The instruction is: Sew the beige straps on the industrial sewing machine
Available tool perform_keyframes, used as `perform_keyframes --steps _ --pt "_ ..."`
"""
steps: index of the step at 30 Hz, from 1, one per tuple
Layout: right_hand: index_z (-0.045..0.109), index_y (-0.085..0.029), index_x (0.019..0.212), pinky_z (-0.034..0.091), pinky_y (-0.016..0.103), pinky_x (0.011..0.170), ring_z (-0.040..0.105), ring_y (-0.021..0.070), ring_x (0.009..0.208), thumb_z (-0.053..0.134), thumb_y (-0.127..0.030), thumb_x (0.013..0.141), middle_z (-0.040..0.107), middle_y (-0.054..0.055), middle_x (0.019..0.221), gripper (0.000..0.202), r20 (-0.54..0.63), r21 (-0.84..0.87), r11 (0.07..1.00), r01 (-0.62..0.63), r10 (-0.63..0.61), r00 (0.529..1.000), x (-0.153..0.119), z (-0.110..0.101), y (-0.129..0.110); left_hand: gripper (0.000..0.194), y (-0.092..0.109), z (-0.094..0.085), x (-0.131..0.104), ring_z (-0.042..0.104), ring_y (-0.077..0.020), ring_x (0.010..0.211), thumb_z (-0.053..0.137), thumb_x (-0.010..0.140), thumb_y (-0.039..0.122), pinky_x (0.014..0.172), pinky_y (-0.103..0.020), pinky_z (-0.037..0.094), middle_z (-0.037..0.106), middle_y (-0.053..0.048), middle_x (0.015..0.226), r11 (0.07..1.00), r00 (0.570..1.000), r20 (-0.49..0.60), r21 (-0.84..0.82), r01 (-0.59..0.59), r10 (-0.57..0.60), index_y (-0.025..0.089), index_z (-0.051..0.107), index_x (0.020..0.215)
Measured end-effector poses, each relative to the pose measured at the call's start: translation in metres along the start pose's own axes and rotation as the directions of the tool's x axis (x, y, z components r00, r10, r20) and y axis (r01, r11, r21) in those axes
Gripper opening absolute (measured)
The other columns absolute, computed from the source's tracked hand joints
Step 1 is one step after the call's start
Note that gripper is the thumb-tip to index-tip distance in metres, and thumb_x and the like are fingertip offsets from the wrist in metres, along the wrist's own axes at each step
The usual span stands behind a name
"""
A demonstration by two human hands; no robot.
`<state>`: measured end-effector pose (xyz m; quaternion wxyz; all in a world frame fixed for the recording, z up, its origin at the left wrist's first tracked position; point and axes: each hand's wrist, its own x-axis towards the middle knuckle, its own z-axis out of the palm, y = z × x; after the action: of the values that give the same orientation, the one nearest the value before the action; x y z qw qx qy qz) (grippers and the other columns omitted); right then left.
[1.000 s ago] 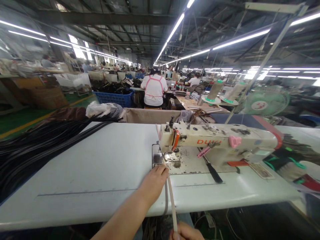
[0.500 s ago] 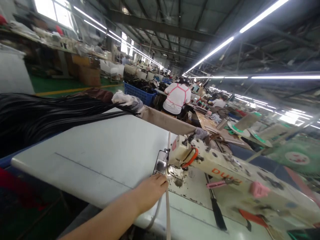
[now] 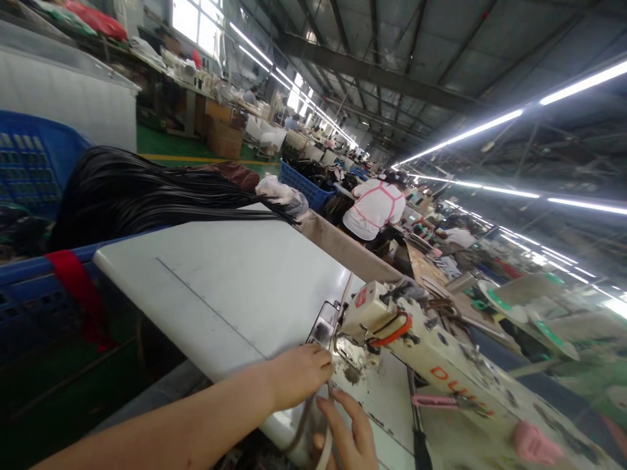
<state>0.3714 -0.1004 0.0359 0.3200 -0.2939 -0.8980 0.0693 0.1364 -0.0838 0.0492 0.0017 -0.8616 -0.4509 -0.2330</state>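
A narrow light beige strip [image 3: 326,449] runs over the front edge of the white sewing table [image 3: 235,281] and up to the needle area of the sewing machine [image 3: 377,313]. My left hand [image 3: 304,373] is closed, its fingertips pressing the strip to the table just in front of the presser foot. Lower down, by the table's edge, my right hand [image 3: 351,434] has its thumb and bent fingers around the same strip. A metal guide plate [image 3: 324,323] lies left of the needle. The fingertips partly hide the strip.
Long black strips [image 3: 161,192] lie heaped at the far left of the table, above a blue crate [image 3: 39,274]. Pink-handled snips [image 3: 435,401] and a pink lump [image 3: 536,444] are at the machine arm. A co-worker [image 3: 375,205] sits ahead, back turned.
My right hand has come into view from below and taken the strip. My left hand stays near the needle. The camera has turned left, so the scene sits farther right.
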Motion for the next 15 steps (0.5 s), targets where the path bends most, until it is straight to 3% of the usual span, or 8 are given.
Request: perform_keyframes --steps 3,6,10,15 --pt "0.063 -0.030 0.145 0.062 0.050 0.100 0.068 0.0339 0.122 0.058 -0.032 0.104 0.068 0.013 0.136 0.041 0.064 -0.129 0.987 0.092 -0.084 0.994 0.011 0.000 0.002 0.012 0.002 -0.004 0.001 0.067 -0.0239 0.109 0.057 0.100 0.021 0.106 -0.037 0.053 0.070 -0.009 0.115 1.000 1.000 0.011 -0.027 0.016 -0.016 0.016 0.065 0.107" --pt "0.061 -0.024 0.145 0.061 0.048 0.101 0.068 0.0309 0.122 0.052 -0.032 0.108 0.069 0.014 0.136 0.039 0.067 -0.192 0.981 0.033 -0.020 0.998 0.024 0.001 -0.001 0.019 0.004 -0.010 0.001 0.067 -0.0238 0.114 0.056 0.101 0.021 0.109 -0.037 0.052 0.069 -0.011 0.123 0.996 0.999 0.028 -0.083 0.030 -0.028 0.015 0.064 0.117" --pt "0.065 -0.021 0.140 0.059 0.050 0.103 0.067 0.0299 0.124 0.047 -0.033 0.110 0.072 0.014 0.133 0.037 0.098 -0.200 0.980 -0.017 0.037 0.995 0.042 0.004 -0.005 0.042 0.005 -0.014 -0.005 0.062 -0.0258 0.128 0.053 0.099 0.015 0.117 -0.040 0.048 0.062 -0.017 0.143 0.989 0.999 0.031 -0.143 0.040 -0.036 0.010 0.053 0.141" --pt "0.066 -0.020 0.140 0.056 0.050 0.108 0.064 0.0284 0.131 0.046 -0.027 0.109 0.071 0.014 0.136 0.037 0.101 -0.202 0.978 -0.047 0.068 0.992 0.055 0.012 0.000 0.052 0.009 -0.023 -0.037 0.055 -0.0262 0.140 0.047 0.100 0.010 0.121 -0.040 0.046 0.056 -0.016 0.154 0.994 0.999 -0.015 -0.102 0.049 -0.051 0.011 0.044 0.152"
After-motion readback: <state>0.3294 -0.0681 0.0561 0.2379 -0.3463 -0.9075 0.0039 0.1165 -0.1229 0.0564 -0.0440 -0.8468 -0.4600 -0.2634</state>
